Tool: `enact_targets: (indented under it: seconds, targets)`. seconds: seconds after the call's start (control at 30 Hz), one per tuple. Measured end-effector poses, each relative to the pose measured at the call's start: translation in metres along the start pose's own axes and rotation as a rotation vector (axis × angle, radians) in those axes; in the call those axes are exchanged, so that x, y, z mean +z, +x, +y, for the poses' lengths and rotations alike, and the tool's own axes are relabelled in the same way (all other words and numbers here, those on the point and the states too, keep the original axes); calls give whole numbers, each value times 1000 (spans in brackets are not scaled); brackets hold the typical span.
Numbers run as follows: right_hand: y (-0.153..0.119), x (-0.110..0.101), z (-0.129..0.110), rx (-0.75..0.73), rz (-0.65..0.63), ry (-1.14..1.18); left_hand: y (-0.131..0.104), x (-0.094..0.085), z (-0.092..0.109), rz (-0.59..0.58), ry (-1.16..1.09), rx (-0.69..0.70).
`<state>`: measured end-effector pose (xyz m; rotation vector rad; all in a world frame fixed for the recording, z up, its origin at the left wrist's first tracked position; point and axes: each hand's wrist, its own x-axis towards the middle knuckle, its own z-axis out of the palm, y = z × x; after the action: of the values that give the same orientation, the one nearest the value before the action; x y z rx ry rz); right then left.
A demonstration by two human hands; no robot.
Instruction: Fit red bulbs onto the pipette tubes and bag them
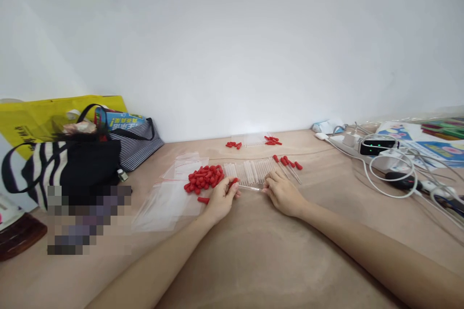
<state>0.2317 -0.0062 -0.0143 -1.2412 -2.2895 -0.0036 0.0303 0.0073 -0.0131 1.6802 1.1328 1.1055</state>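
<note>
Between thumb and fingers, my left hand pinches a red rubber dropper bulb. My right hand is closed on a clear glass dropper tube, which lies level between the two hands, its left end at the bulb. I cannot tell whether the tube is inside the bulb. Just beyond my hands lies a row of clear tubes. Left of that row is a heap of red bulbs, with one loose bulb by my left wrist. Several droppers with red bulbs fitted lie beyond my right hand.
Clear plastic bags lie flat at left. Near the wall is another group of tubes with red bulbs. A black striped bag stands far left; a power strip with tangled white cables is at right.
</note>
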Motion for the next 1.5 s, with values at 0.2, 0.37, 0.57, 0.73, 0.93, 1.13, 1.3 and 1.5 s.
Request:
enact_targets:
  seconds: [0.2,0.37,0.57,0.73,0.93,1.13,1.3,1.5]
  targets:
    - [1,3,-7,139,-12,321,0,2,0,30,-1,22]
    - [5,8,-19,219,-36,550,-1,7,1,32,-12,53]
    - [6,10,-27,92,-35,521,-3,8,4,-27,-60,42]
    - [5,11,-19,157,51,506,-3,4,3,-20,-63,-7]
    - [4,11,-15,151,63,558,-3,2,1,-127,-19,32]
    - [4,11,-16,122,35,546,-4,3,4,-112,-12,38]
    - [4,7,-16,69,35,565,-5,3,10,-86,81,57]
    - [4,3,-15,-56,-12,444,-7,1,12,-92,166,97]
